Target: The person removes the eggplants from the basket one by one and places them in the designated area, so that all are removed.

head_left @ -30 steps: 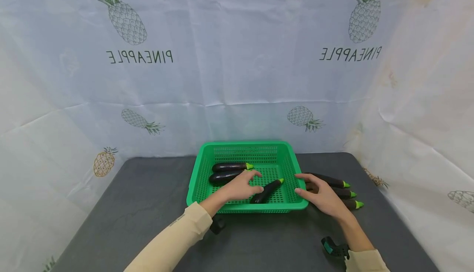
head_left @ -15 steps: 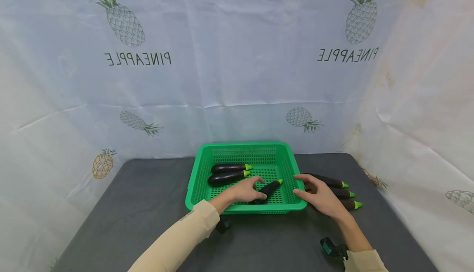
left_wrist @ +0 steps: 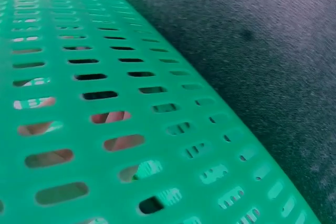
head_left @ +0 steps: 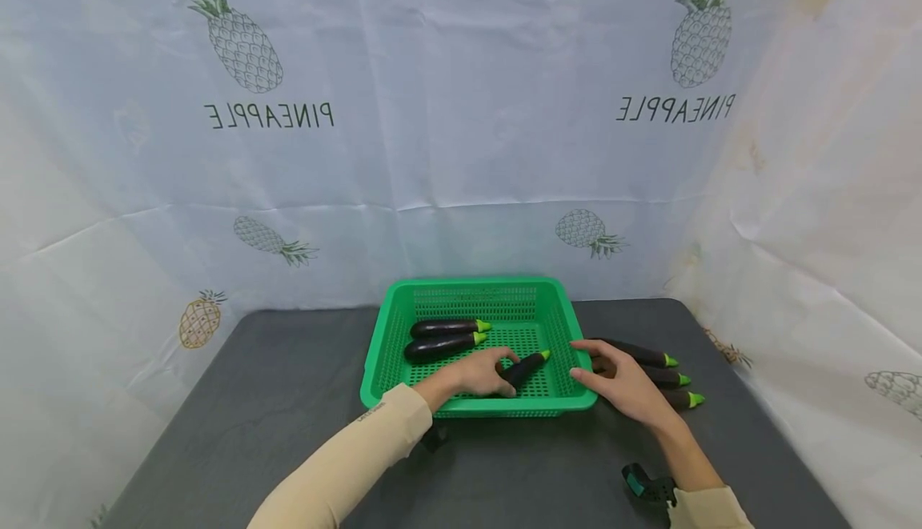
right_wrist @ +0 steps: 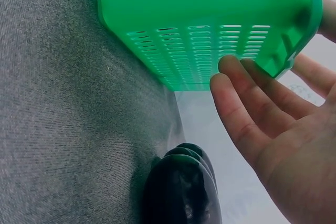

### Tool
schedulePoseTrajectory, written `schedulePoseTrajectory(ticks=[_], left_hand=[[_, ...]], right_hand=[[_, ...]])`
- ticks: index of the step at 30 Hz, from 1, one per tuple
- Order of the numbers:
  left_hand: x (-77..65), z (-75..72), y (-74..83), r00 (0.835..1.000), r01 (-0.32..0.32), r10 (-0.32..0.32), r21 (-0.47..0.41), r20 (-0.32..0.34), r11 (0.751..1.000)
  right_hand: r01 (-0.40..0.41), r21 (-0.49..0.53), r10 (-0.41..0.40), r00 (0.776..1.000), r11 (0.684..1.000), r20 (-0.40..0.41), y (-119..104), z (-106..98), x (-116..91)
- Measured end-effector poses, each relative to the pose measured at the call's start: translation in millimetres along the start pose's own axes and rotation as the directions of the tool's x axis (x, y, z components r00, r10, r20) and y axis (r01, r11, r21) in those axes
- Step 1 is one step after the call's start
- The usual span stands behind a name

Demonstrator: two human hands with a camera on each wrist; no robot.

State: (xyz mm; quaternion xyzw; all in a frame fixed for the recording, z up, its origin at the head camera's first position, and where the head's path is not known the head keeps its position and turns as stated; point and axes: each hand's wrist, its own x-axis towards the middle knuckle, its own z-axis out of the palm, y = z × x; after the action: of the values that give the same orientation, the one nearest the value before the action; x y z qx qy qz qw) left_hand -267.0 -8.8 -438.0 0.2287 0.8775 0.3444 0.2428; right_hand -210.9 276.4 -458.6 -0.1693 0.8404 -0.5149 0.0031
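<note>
In the head view my left hand (head_left: 475, 372) reaches into the green basket (head_left: 471, 281) and grips an eggplant (head_left: 527, 367) by its thick end, thumb on the near side and fingers over the far side. Its green stem points to the back right. Two more eggplants (head_left: 444, 345) lie side by side at the basket's left. My right hand (head_left: 625, 382) holds the basket's right rim, with thumb and index finger over the edge. The right wrist view shows its other fingers (right_wrist: 236, 103) below the rim, outside the wall. Through slots in the left wrist view, bits of fingers (left_wrist: 124, 141) show.
Right of the basket, several eggplants (head_left: 679, 398) lie on the dark grey table (head_left: 302, 401), partly behind my right hand. A white curtain printed with pineapples (head_left: 446, 153) closes off the back and sides.
My left hand has come down and slightly right onto the eggplant, and its thumb and fingers have closed around it. My right hand stays at the rim.
</note>
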Motion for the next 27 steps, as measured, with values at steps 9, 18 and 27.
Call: schedulePoseTrajectory(ticks=[9,18,27], left_hand=[[-7.4,-7.2,-1.3,1.000,-0.014,0.012,-0.069,-0.028,0.998],[-18.2,-17.8,-0.7,0.999,-0.031,0.026,-0.123,-0.045,0.992],[-31.5,-29.9,3.0,0.998,-0.055,0.049,-0.215,-0.032,0.975]], right_hand=[[0.008,-0.012,-0.008,1.000,1.000,-0.002,1,0,-1],[0.007,-0.025,-0.008,1.000,1.000,-0.005,0,0,0],[-0.002,-0.030,0.002,1.000,1.000,-0.005,3,0,0]])
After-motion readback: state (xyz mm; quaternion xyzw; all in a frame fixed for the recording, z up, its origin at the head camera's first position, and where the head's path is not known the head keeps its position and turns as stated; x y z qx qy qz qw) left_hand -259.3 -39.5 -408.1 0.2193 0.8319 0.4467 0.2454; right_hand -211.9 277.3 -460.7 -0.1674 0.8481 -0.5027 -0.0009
